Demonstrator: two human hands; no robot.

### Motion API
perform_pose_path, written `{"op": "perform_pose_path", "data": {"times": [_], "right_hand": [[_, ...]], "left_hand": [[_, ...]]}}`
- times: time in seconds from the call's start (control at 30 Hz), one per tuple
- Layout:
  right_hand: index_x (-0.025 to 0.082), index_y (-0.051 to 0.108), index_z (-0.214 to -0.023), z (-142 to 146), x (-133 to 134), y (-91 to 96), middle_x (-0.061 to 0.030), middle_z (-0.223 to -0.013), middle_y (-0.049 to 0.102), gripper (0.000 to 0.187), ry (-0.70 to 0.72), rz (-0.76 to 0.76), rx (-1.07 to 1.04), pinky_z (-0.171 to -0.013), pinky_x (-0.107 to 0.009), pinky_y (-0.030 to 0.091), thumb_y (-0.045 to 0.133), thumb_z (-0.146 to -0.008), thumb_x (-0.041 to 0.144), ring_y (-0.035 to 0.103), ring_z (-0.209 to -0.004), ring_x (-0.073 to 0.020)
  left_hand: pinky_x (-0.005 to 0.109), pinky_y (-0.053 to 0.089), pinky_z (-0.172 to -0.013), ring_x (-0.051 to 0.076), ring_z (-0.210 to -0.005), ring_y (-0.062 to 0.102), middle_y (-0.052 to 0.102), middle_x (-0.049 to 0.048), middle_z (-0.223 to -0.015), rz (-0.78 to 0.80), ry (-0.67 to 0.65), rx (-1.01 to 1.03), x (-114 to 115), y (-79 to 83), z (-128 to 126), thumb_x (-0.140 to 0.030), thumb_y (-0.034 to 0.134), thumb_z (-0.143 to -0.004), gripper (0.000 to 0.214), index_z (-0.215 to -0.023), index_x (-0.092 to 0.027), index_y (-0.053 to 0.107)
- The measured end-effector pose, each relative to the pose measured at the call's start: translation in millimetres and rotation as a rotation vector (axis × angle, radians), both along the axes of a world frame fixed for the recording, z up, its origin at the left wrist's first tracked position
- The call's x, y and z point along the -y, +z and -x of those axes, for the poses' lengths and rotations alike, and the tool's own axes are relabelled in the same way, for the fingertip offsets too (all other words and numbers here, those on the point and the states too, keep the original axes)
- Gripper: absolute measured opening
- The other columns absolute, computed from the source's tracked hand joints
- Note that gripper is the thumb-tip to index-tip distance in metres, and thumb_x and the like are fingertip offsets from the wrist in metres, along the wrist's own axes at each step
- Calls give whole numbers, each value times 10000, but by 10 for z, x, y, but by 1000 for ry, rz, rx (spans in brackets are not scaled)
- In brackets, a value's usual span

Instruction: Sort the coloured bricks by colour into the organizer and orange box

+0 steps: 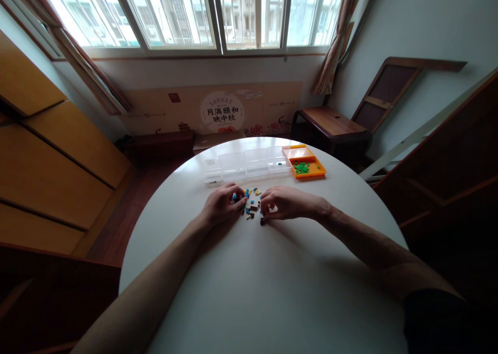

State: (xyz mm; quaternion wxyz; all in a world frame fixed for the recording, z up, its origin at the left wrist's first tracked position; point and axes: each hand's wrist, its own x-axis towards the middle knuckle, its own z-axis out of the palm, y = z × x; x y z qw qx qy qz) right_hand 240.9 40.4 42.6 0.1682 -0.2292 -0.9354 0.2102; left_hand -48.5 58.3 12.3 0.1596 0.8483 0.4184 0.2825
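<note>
Small building bricks in blue, yellow and brown lie in a loose pile (252,207) on the white round table (249,281), between my two hands. At the pile's left edge my left hand (222,202) is curled, with a blue building brick (234,195) showing inside its bent fingers. My right hand (286,202) rests at the right edge, thumb and fingers bent into a pinch. A dark brown building brick (262,221) is at its fingertips; the fingers partly cover other pieces.
Behind the pile stands a clear plastic compartment box (233,166) with a few small pieces inside. An orange tray (311,174) holding many green pieces (301,167) touches its right end. Beyond the table are a wooden stool (332,121) and a window wall.
</note>
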Motion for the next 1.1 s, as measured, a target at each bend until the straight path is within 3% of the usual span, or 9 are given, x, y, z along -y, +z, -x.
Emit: {"op": "perform_pose_path", "data": {"times": [0.13, 0.27, 0.37, 0.57, 0.67, 0.83, 1.1], "right_hand": [[237, 808, -955, -45, -18, 45, 6, -882, 779, 37, -47, 90, -42, -710, -273, 489, 774, -969, 232, 662, -764, -146], [221, 820, -1016, -147, -174, 53, 4, -852, 793, 118, -153, 183, -145, -683, -265, 518, 761, -999, 323, 693, -742, -149], [206, 805, -978, -253, -387, -6, -23, -884, 802, 192, -306, 107, -301, -733, -293, 568, 767, -991, 393, 719, -791, -173], [221, 802, -974, -486, -788, -264, -48, -953, 822, 234, -759, -91, -499, -735, -350, 577, 766, -977, 452, 706, -767, -202], [223, 795, -962, -556, -888, -397, -57, -952, 829, 244, -886, -111, -550, -765, -381, 601, 766, -966, 465, 718, -768, -221], [223, 785, -1073, -576, -924, -491, -91, -1080, 839, 277, -905, -50, -593, -846, -424, 643, 761, -960, 475, 772, -910, -266], [228, 786, -1010, -463, -811, -380, -72, -1027, 826, 143, -833, -90, -527, -797, -384, 621, 701, -984, 340, 763, -885, -252]], "left_hand": [[298, 490, -729, 167, -767, 632, 719, 24, -954, -10, -4, -2, 5, -5, -1, -429, 715, -997, 196, -970, -249, 787], [302, 493, -736, 167, -749, 618, 711, 27, -938, -8, 0, -12, 12, 0, -3, -430, 700, -1011, 206, -972, -249, 790], [297, 495, -737, 168, -762, 632, 715, 31, -946, -10, 3, -11, 18, 5, -2, -439, 680, -1033, 229, -986, -251, 800], [278, 488, -721, 157, -771, 649, 745, 28, -990, -11, 22, -1, 16, -12, 14, -447, 735, -1009, 217, -970, -260, 837], [277, 487, -719, 153, -760, 642, 748, 29, -986, -14, 28, 9, 9, -22, 14, -448, 747, -1001, 219, -969, -258, 851], [282, 482, -716, 154, -756, 637, 746, 27, -976, -14, 33, 16, -2, -32, 7, -428, 728, -1013, 213, -973, -260, 853], [283, 487, -721, 156, -756, 639, 737, 27, -975, -9, 25, 4, 25, 18, 0, -418, 755, -983, 185, -977, -259, 848]]}}
